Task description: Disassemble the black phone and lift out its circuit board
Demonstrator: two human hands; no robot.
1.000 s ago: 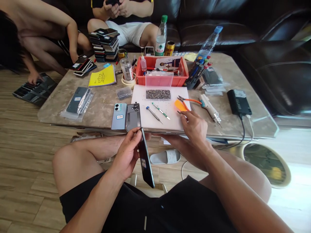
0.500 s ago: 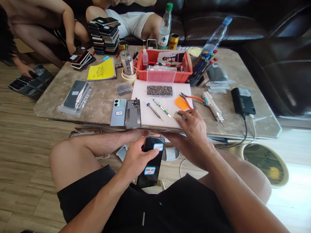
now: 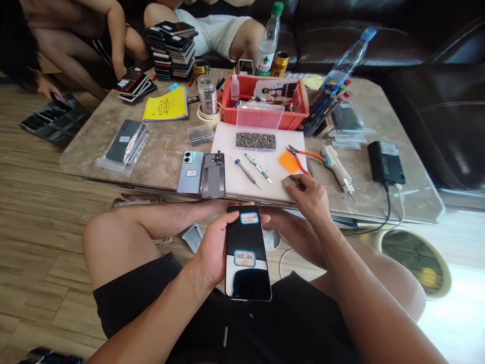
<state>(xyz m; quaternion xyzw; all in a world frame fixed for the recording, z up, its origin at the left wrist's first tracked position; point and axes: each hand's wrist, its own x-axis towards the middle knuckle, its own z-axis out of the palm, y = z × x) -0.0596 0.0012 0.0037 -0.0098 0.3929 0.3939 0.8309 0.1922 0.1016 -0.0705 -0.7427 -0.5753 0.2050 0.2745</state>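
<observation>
Far left on the bench [image 3: 159, 151] I see bagged phones [image 3: 127, 142], with a yellow booklet [image 3: 165, 104] behind them and a tall phone stack [image 3: 172, 50] at the far edge. Nearer me, a blue phone [image 3: 190, 172] and a grey back cover [image 3: 213, 174] lie side by side, touching the white mat [image 3: 261, 174]. On the mat sit two screwdrivers [image 3: 252, 170], a screw tray [image 3: 255, 141] and an orange pick [image 3: 288, 162]; a red bin [image 3: 265, 103] stands behind it.

My left hand [image 3: 214, 247] holds the black phone [image 3: 247, 253] over my lap, screen up, fingers wrapped round its left edge and thumb on the top. Two white labels show on the glass.

My right hand [image 3: 308, 194] rests at the mat's near right corner, fingertips pinching a small grey piece [image 3: 291, 179]; I cannot tell what it is. Right of it lie orange cutters [image 3: 305, 154], a white tool [image 3: 337, 169] and a black charger [image 3: 386, 162]. Other people sit at the far side.
</observation>
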